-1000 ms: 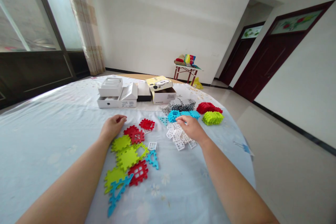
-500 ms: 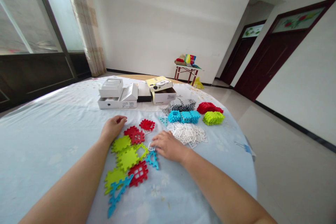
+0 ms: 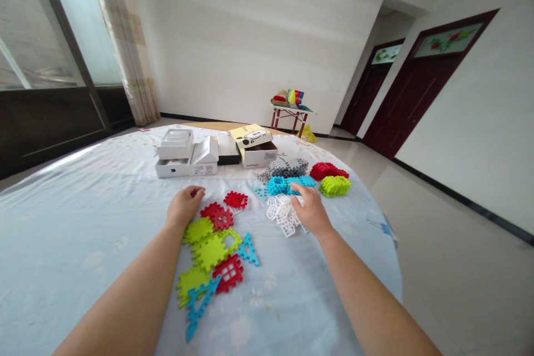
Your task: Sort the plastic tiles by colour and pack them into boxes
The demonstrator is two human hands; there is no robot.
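Interlocking pieces (image 3: 211,252) lie on the table (image 3: 137,217), right of our left hand (image 3: 186,206), which we curl narrow. We count four green, four red and two blue. Farther right, our right hand (image 3: 311,208), thumb and fingers parted, is at one white pile (image 3: 284,212). Beyond, we see one grey pile (image 3: 286,168), then one red (image 3: 327,170) and one green stack (image 3: 335,186).
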